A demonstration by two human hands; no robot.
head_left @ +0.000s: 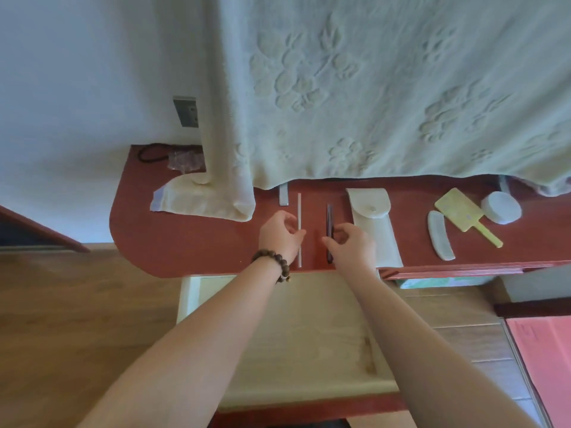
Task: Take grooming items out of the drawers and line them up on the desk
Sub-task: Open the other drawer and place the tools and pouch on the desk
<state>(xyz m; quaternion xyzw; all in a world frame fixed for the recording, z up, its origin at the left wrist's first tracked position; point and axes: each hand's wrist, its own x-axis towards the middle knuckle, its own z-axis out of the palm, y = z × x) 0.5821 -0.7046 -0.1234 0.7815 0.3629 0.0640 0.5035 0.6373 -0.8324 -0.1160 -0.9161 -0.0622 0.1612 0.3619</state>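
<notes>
On the red-brown desk (185, 254) lie a thin white stick (299, 211) and a dark slim stick (329, 217), both pointing away from me. My left hand (279, 234), with a bead bracelet at the wrist, pinches the white stick near its lower half. My right hand (350, 244) pinches the dark stick near its lower end. To the right lie a white pouch (370, 223), a pale comb (440, 239), a yellow hand mirror (460, 214) and a round white jar (501, 207). Below the desk edge a pale wooden drawer (293, 329) stands pulled out, under my forearms.
A patterned cream cloth (370, 88) hangs over the back of the desk, its folded end (200, 202) resting at the left. A small grey strip (283, 196) lies by the cloth. A black cord (151, 152) and a clear packet (183, 160) sit in the far left corner. Pink paper (543, 359) lies lower right.
</notes>
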